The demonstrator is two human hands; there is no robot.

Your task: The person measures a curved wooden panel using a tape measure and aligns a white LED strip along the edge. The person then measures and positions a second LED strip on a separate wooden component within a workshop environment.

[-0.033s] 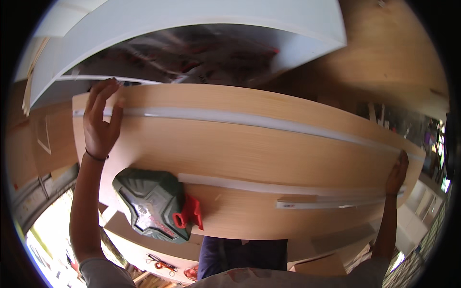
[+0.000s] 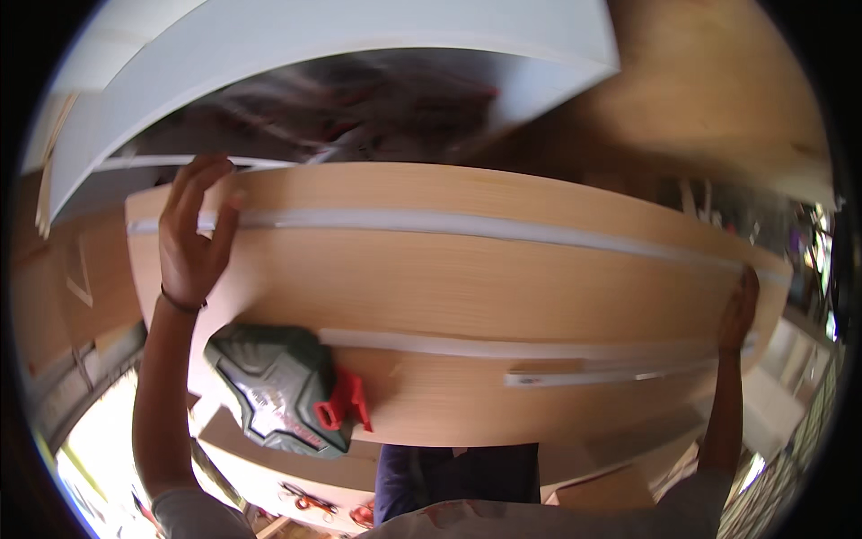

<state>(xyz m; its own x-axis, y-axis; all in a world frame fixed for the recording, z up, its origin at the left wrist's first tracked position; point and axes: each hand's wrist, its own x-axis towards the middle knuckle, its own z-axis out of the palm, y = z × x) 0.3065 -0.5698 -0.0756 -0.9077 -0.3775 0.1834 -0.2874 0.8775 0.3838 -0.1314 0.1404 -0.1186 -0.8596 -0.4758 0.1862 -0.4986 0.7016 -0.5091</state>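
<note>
A long, light wood-coloured panel point(image 2: 404, 287) spans the view in front of me. My left hand point(image 2: 193, 229) is at its far left corner, palm over the board, with the curved fingers reaching to the far edge and the thumb apart. At the right end my right hand point(image 2: 739, 310) lies against the panel with fingers stretched; blur hides its fingertips. A white strip point(image 2: 467, 226) runs along the far side. Nearer me are a second pale strip point(image 2: 431, 345) and a short white strip point(image 2: 557, 378). On the panel's near left sits a dark green tool case point(image 2: 278, 391) with a red latch point(image 2: 341, 404).
Beyond the panel stands a large white open box-like cabinet point(image 2: 431, 25) with dark, crumpled material inside. A brown wooden surface point(image 2: 718, 90) fills the far right. Below, near my legs, orange-handled tools point(image 2: 310, 500) lie on a pale surface, beside a cardboard-coloured piece point(image 2: 602, 492).
Panel, tool case and white cabinet appear slightly further left in view. The panel's far left corner sits a little lower, and my left hand is slightly nearer. My right hand appears slightly further away.
</note>
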